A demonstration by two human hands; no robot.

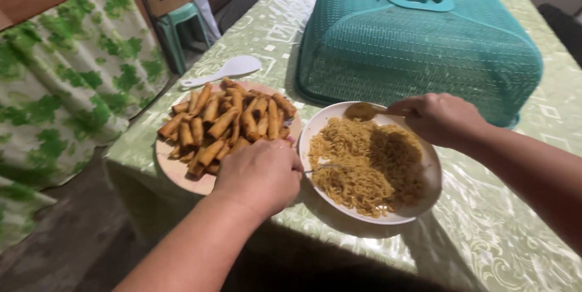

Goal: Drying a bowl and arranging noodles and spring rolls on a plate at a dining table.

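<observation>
Near the middle of the frame, the left hand [262, 174] is curling shut around the handle of a fork [324, 168], whose tines are lying in a heap of yellow noodles [364, 162]. The noodles are sitting on a white plate [431, 174] at the lower centre, close to the near edge of the tabletop [509, 231], which is wearing a pale green patterned cloth. The right hand [439, 117] is gripping a spoon [362, 111] at the plate's far rim, its bowl resting just above the noodles. Touching the white plate on its left, a pinkish plate [173, 168] is carrying a pile of fried spring rolls [224, 122]. A white rice paddle [227, 70] is lying just beyond it. In the upper right, a teal mesh food cover [418, 43] is standing on the cloth behind both plates.
</observation>
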